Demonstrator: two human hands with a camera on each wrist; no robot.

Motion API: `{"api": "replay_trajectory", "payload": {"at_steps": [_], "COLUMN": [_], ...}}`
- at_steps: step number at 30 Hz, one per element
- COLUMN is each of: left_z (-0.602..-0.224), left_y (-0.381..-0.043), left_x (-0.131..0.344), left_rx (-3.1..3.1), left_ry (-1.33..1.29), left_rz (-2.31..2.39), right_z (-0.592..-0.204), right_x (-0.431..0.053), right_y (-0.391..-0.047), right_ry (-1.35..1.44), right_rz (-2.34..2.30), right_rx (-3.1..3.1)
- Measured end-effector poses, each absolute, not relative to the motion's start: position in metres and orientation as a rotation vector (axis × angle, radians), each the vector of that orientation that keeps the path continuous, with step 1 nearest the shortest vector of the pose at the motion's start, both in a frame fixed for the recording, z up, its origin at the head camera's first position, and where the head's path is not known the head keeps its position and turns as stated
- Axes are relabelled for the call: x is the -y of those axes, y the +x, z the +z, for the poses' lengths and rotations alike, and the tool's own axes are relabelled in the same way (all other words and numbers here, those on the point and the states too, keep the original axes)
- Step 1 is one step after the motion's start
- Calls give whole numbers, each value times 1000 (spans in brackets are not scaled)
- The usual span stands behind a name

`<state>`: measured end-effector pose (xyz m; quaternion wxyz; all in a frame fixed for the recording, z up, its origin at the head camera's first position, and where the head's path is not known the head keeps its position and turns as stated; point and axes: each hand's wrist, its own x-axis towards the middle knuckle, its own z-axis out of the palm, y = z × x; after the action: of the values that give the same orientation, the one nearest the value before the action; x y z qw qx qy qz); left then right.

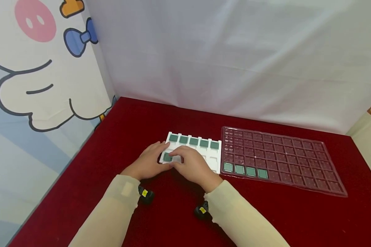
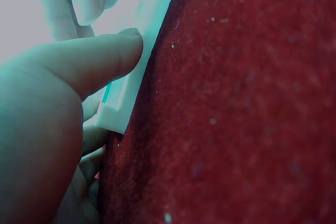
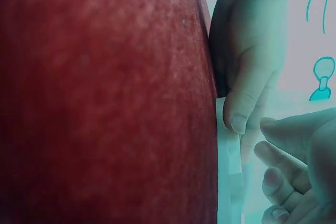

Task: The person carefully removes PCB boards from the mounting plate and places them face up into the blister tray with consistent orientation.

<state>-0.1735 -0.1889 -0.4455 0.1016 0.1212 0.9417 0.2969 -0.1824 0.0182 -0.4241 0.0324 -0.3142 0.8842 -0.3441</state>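
A white tray [image 1: 210, 153] with square slots lies on the table, its back row filled with small green square pieces [image 1: 193, 141]. My left hand [image 1: 151, 161] grips the tray's left end, thumb [image 2: 113, 59] over the front edge and the other fingers along the side. One green square [image 1: 166, 157] sits at the left of a nearer row. Over it is my right hand [image 1: 193, 164], its index fingertip close to the square. In the right wrist view, thumb and fingers [image 3: 286, 163] stand apart, with nothing visible between them.
To the right, a transparent plastic tray [image 1: 281, 154] with many compartments lies beside the white one. Several green squares [image 1: 250, 171] fill the left of its front row. Dark red cloth [image 1: 170, 219] covers the table; a white curtain [image 1: 235, 61] hangs behind.
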Motion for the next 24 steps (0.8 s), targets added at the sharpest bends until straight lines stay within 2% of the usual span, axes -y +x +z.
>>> {"api": "replay_trajectory", "payload": {"at_steps": [24], "left_z": [-439], "left_y": [-171], "left_x": [188], "left_rx": [-2769], "left_ry": [349], "left_rz": [886], "right_z": [-421], "right_x": [-7], "right_y": [-194], "right_ry": [-963], "right_rz": [-981], "right_rx": [-2724]}}
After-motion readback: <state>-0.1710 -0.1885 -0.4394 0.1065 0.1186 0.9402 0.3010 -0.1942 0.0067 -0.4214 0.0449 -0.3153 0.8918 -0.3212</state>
